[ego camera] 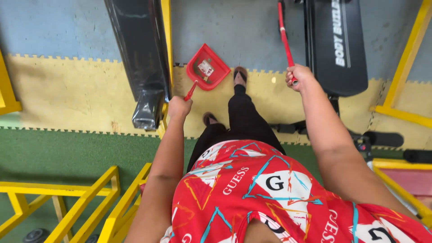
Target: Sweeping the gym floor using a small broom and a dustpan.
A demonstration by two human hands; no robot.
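Fingers wrapping handles: left hand (pixel 179 108) gripping red dustpan (pixel 208 67), right hand (pixel 299 75) gripping broom handle (pixel 284 38) | sweeping step, judging | pan sitting at 11 o'clock of forward foot (pixel 240 74), scrap inside | next probably needing a level lift.

Red dustpan (pixel 208 67) looks like smooth, glossy plastic, its stick handle too. Broom handle (pixel 285 40) at right is shiny red. Left bench pad (pixel 139 49) is wrapped in glossy black film. Floor mats (pixel 67 90) are matt, grainy foam. Yellow frames (pixel 85 198) are painted metal.
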